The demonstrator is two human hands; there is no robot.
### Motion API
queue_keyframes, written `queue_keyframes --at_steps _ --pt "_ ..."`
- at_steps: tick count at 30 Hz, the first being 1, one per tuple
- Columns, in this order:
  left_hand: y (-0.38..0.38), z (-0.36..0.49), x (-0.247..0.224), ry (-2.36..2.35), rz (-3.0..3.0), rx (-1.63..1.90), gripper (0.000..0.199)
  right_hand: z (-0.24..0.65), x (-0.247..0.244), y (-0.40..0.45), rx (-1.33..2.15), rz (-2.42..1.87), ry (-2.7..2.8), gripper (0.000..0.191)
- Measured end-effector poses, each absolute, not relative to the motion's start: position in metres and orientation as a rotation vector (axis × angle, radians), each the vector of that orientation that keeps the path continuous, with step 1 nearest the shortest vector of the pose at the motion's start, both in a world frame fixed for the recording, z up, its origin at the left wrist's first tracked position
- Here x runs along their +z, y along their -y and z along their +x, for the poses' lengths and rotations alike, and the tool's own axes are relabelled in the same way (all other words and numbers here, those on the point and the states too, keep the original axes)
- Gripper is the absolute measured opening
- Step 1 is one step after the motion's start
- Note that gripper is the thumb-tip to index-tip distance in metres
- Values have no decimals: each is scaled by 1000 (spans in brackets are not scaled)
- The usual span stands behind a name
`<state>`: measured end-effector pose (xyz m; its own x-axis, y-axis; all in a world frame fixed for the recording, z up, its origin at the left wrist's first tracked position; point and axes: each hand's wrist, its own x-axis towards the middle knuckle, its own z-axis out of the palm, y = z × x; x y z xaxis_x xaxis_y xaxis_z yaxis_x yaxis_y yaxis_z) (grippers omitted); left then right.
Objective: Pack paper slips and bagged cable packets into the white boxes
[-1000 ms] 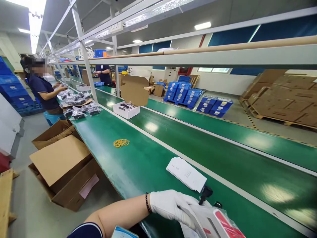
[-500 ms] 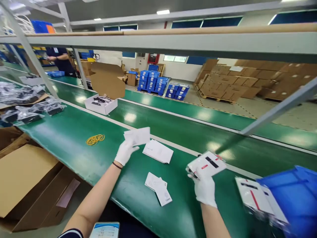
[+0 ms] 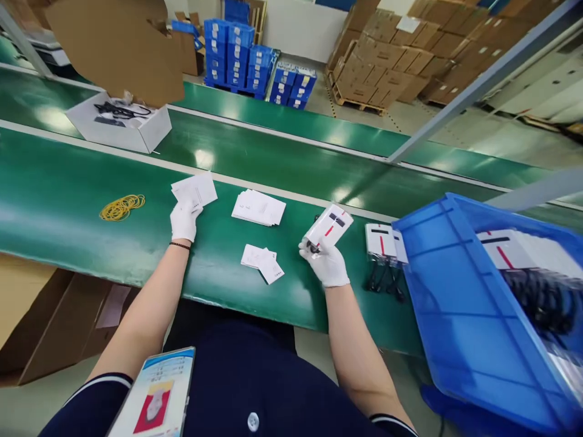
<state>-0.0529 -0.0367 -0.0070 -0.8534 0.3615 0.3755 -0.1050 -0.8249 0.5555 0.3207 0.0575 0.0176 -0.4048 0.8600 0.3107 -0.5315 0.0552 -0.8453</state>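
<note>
My left hand (image 3: 184, 222), in a white glove, grips a few white printed leaflets (image 3: 198, 188) above the green bench. In my right hand (image 3: 327, 264), also gloved, is a flat white box (image 3: 331, 224) with a black bar and red marks, seemingly wrapped in clear plastic. Between the hands lies a stack of white leaflets (image 3: 259, 207). Nearer me, a couple of small white cards (image 3: 264, 261) overlap. Similar white boxes (image 3: 381, 241) with black cables rest to the right of my right hand.
A blue bin (image 3: 460, 315) at the right holds several more white boxes and black cables. Yellow rubber bands (image 3: 122, 207) lie at the left. An open white carton (image 3: 122, 130) stands on the conveyor behind. A grey post (image 3: 478, 85) slants across the right.
The view has tilted down and turned right, bringing the blue bin's contents into sight. Both hands still hold their things; the white box is now turned more steeply.
</note>
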Motion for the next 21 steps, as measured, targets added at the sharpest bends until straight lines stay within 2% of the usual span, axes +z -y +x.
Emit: queue_keyframes --at_steps 3,7,11,15,21 --pt "37 -55 -7 -723 705 2712 25 332 -9 -17 1718 -416 1387 54" --pt "38 -53 -5 -723 719 2715 29 325 -34 4 1678 -394 1534 45" --pt "43 -48 -8 -714 746 2716 31 298 -29 -6 1699 -372 1306 43" --pt "55 -50 -23 -755 814 2725 30 279 -17 -16 1706 -344 1158 24" --pt "73 -63 -45 -832 927 2735 30 300 -23 -28 1630 -264 1058 19"
